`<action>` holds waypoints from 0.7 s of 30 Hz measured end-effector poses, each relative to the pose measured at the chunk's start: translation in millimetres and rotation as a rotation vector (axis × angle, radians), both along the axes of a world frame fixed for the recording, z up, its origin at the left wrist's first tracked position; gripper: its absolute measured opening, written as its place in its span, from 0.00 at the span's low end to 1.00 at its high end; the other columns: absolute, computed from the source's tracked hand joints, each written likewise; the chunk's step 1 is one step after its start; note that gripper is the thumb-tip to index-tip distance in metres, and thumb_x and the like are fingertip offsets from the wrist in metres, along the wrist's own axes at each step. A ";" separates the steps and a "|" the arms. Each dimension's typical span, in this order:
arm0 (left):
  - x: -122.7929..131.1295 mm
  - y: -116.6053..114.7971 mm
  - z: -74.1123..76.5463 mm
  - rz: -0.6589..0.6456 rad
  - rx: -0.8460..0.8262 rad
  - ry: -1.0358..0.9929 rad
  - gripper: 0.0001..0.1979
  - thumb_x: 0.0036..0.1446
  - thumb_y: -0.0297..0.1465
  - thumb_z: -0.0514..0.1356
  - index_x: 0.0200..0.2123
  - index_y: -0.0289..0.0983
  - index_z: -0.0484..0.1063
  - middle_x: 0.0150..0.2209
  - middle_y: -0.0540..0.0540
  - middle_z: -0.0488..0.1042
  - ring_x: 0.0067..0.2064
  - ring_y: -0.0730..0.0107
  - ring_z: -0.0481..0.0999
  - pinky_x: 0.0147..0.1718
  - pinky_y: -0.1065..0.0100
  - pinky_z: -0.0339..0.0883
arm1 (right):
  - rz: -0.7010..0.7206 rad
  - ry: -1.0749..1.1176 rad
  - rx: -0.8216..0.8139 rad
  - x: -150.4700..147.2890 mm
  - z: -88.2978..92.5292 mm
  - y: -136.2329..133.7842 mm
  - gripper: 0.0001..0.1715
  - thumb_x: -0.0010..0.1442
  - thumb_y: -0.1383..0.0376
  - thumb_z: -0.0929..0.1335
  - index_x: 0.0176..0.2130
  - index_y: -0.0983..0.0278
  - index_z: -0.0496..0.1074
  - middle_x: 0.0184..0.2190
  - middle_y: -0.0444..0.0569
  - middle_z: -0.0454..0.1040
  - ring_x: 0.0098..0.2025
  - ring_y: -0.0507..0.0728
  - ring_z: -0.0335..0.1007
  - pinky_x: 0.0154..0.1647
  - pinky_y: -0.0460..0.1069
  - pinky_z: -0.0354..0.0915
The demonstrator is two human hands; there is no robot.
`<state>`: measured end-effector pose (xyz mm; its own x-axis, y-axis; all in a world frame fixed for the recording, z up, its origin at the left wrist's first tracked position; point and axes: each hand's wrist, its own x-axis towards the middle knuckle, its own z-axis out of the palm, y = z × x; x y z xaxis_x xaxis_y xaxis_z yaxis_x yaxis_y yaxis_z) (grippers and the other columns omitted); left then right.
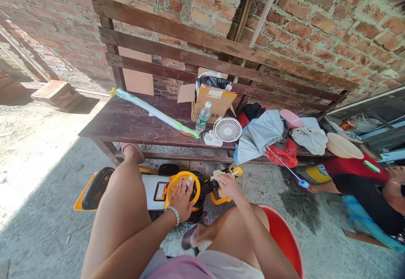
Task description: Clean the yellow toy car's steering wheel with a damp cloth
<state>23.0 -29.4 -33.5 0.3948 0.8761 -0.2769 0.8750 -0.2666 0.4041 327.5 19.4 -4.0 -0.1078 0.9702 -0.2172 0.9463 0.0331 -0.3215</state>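
Note:
A yellow-and-white ride-on toy digger [152, 189] stands on the ground between my legs. My left hand [182, 199] lies on its yellow steering wheel [198, 188], palm down with the fingers spread over the hub. Farther right, my right hand [228, 185] is closed on a pale yellow cloth [217, 174], pressed against the toy's front arm [207, 185]. The arm's yellow end piece [236, 172] sticks out past my fingers. Part of the digger's body is hidden behind my left leg.
A dark wooden bench [133, 121] bears a wrapped umbrella [155, 112], a cardboard box [215, 102], a water bottle [203, 118], a white fan [228, 130] and a silver umbrella [261, 133]. A red tub [284, 237] stands by my right leg. Another person's arm [357, 182] is at the right.

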 end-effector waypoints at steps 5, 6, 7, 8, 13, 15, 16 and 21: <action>-2.2 -3.5 -1.4 0.010 0.073 0.013 0.43 0.69 0.41 0.59 0.84 0.40 0.55 0.86 0.33 0.44 0.86 0.33 0.39 0.79 0.30 0.29 | -0.087 -0.107 -0.004 14.9 8.9 10.7 0.22 0.76 0.65 0.64 0.60 0.59 0.82 0.62 0.56 0.82 0.65 0.64 0.72 0.71 0.60 0.64; -2.5 -3.9 -1.2 0.004 0.075 0.018 0.43 0.70 0.42 0.59 0.84 0.40 0.55 0.86 0.33 0.45 0.86 0.33 0.39 0.79 0.30 0.30 | -0.162 -0.164 -0.008 22.6 13.0 15.5 0.22 0.77 0.64 0.64 0.61 0.59 0.82 0.62 0.58 0.82 0.67 0.65 0.70 0.69 0.60 0.64; -2.8 -4.1 -1.2 -0.001 0.076 0.023 0.43 0.70 0.43 0.59 0.84 0.41 0.55 0.86 0.33 0.45 0.86 0.33 0.40 0.79 0.30 0.30 | -0.229 -0.218 -0.012 29.5 16.7 19.9 0.22 0.78 0.64 0.64 0.61 0.60 0.82 0.63 0.59 0.81 0.68 0.67 0.69 0.68 0.61 0.64; -3.0 -4.3 -1.6 -0.007 0.080 0.030 0.43 0.70 0.45 0.59 0.84 0.41 0.56 0.85 0.33 0.47 0.86 0.33 0.40 0.79 0.30 0.30 | -0.278 -0.260 -0.017 34.8 19.7 23.5 0.22 0.78 0.63 0.63 0.62 0.60 0.81 0.65 0.60 0.80 0.70 0.68 0.67 0.68 0.61 0.64; -2.9 -4.7 -10.3 -0.013 0.111 0.058 0.44 0.70 0.48 0.59 0.84 0.41 0.56 0.85 0.32 0.50 0.85 0.31 0.40 0.79 0.30 0.28 | -0.215 -0.244 -0.072 25.0 24.8 20.1 0.21 0.76 0.66 0.65 0.60 0.61 0.82 0.64 0.59 0.80 0.69 0.68 0.67 0.67 0.60 0.64; -2.9 -4.6 -15.2 -0.007 0.113 0.055 0.44 0.70 0.48 0.59 0.84 0.40 0.56 0.85 0.32 0.50 0.86 0.31 0.40 0.79 0.30 0.29 | -0.114 -0.172 -0.077 11.3 24.7 12.7 0.19 0.74 0.67 0.66 0.56 0.59 0.84 0.61 0.56 0.82 0.66 0.66 0.69 0.67 0.58 0.63; -3.0 -4.4 -17.0 -0.002 0.116 0.052 0.44 0.70 0.48 0.59 0.84 0.40 0.56 0.85 0.32 0.49 0.86 0.31 0.39 0.79 0.30 0.29 | -0.073 -0.145 -0.075 4.6 24.8 9.6 0.18 0.74 0.67 0.67 0.55 0.59 0.84 0.60 0.55 0.83 0.65 0.65 0.70 0.68 0.57 0.63; -2.4 -1.0 -11.8 0.012 0.094 0.022 0.45 0.67 0.42 0.62 0.83 0.40 0.57 0.85 0.32 0.48 0.86 0.31 0.41 0.79 0.28 0.31 | -0.088 -0.191 -0.097 -15.9 27.5 9.1 0.17 0.76 0.63 0.66 0.52 0.59 0.85 0.55 0.55 0.84 0.61 0.65 0.73 0.65 0.56 0.65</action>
